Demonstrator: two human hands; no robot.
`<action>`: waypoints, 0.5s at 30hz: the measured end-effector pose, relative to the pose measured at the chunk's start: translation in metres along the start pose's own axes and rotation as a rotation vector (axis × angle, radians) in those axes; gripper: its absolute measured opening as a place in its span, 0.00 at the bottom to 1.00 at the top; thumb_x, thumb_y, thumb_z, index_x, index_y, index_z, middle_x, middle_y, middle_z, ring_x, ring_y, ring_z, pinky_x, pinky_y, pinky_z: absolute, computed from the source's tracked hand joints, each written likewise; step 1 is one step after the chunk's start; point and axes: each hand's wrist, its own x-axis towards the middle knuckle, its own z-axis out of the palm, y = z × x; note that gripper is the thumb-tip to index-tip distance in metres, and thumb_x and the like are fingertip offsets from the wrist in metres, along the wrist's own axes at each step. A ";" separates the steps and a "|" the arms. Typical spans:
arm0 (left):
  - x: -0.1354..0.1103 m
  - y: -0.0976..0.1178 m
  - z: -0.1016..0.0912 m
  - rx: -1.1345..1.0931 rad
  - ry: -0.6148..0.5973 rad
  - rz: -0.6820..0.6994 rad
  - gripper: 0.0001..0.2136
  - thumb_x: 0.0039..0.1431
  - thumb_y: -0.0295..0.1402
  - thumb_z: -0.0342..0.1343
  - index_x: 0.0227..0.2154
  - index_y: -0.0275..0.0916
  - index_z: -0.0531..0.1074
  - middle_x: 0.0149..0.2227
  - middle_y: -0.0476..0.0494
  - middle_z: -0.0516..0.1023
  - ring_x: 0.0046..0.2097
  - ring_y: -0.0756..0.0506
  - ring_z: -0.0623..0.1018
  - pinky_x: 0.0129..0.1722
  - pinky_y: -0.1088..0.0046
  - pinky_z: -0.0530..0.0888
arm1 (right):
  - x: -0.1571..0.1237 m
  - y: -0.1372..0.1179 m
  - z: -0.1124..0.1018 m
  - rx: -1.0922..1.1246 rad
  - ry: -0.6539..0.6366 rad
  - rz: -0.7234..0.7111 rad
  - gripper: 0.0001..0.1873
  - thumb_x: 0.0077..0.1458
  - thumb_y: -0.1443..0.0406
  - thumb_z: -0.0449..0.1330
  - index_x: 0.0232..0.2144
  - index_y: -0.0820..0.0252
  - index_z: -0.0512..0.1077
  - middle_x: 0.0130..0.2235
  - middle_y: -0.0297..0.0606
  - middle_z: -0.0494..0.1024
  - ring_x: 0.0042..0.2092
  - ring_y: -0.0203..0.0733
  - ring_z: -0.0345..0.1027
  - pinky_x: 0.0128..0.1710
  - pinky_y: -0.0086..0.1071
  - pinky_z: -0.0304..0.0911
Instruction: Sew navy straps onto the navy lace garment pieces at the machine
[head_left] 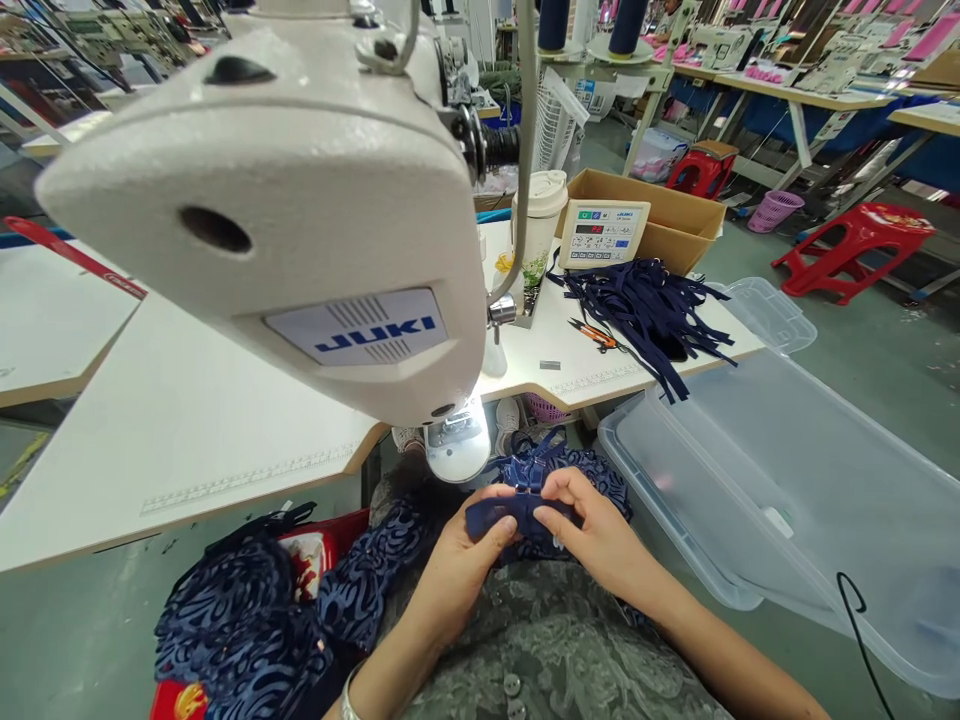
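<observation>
Just below a white JUKI sewing machine (277, 210), a person is holding a navy fabric band (525, 511) above the lap, beyond the front edge of a pale desk (240, 430). Its long axis is running from side to side between the left hand (466, 545) and right hand (596, 530), the left end pointing out between thumb and forefinger, the right partly hiding under the hand. The fingers of both hands are pinching it, nearly closed. The cloth is looking smooth, dark and gently curved, while shiny blue straps (527, 470) are extending from its middle away from the wearer. Patterned navy fabric (240, 620) is lying nearby.
</observation>
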 end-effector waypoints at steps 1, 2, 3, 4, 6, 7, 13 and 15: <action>0.001 0.000 0.000 0.002 0.004 0.001 0.14 0.51 0.36 0.64 0.42 0.41 0.75 0.42 0.45 0.77 0.42 0.44 0.75 0.44 0.71 0.72 | 0.000 0.000 0.000 0.000 0.003 -0.001 0.05 0.59 0.63 0.56 0.38 0.53 0.63 0.34 0.29 0.71 0.38 0.36 0.67 0.37 0.28 0.59; 0.001 -0.001 -0.001 0.005 0.007 0.001 0.14 0.51 0.36 0.64 0.42 0.41 0.75 0.42 0.45 0.77 0.42 0.44 0.75 0.44 0.71 0.72 | 0.001 -0.001 0.000 -0.001 0.004 0.000 0.05 0.59 0.63 0.56 0.38 0.53 0.63 0.34 0.29 0.71 0.37 0.36 0.67 0.37 0.28 0.59; 0.001 -0.001 -0.001 0.007 0.008 0.002 0.14 0.51 0.36 0.64 0.42 0.41 0.75 0.43 0.45 0.77 0.42 0.44 0.75 0.44 0.71 0.72 | 0.001 -0.001 0.000 -0.002 0.004 0.004 0.05 0.59 0.63 0.56 0.38 0.53 0.63 0.34 0.29 0.71 0.37 0.36 0.67 0.37 0.28 0.59; 0.001 -0.001 -0.001 0.011 0.007 0.003 0.14 0.51 0.36 0.64 0.42 0.41 0.75 0.43 0.46 0.77 0.42 0.44 0.75 0.44 0.72 0.72 | 0.001 -0.002 0.000 -0.003 0.004 0.007 0.05 0.59 0.63 0.56 0.37 0.53 0.63 0.34 0.29 0.71 0.37 0.36 0.68 0.37 0.28 0.59; 0.001 -0.002 -0.001 0.016 0.007 0.006 0.14 0.52 0.36 0.63 0.42 0.41 0.75 0.43 0.46 0.77 0.42 0.45 0.75 0.44 0.72 0.72 | 0.001 -0.003 0.000 -0.004 0.002 0.013 0.05 0.58 0.63 0.56 0.37 0.54 0.62 0.34 0.29 0.71 0.38 0.36 0.68 0.37 0.28 0.59; 0.001 -0.002 -0.001 0.017 0.010 0.008 0.14 0.52 0.36 0.63 0.42 0.41 0.75 0.43 0.46 0.77 0.42 0.45 0.75 0.44 0.72 0.72 | 0.001 -0.004 0.000 -0.006 0.002 0.015 0.05 0.58 0.63 0.56 0.37 0.54 0.62 0.34 0.29 0.71 0.38 0.37 0.68 0.37 0.28 0.59; -0.002 0.002 0.002 -0.003 0.012 -0.011 0.15 0.52 0.37 0.63 0.43 0.41 0.74 0.43 0.45 0.77 0.43 0.44 0.75 0.44 0.71 0.72 | 0.003 -0.003 0.000 -0.006 0.005 0.012 0.05 0.58 0.64 0.56 0.36 0.54 0.62 0.34 0.29 0.71 0.39 0.37 0.69 0.38 0.29 0.59; -0.002 0.003 0.002 -0.015 -0.005 -0.019 0.16 0.52 0.38 0.63 0.44 0.40 0.73 0.44 0.44 0.77 0.45 0.43 0.75 0.46 0.69 0.72 | 0.003 -0.002 -0.001 -0.001 0.006 0.008 0.05 0.58 0.63 0.56 0.36 0.54 0.62 0.35 0.30 0.71 0.39 0.37 0.68 0.39 0.29 0.59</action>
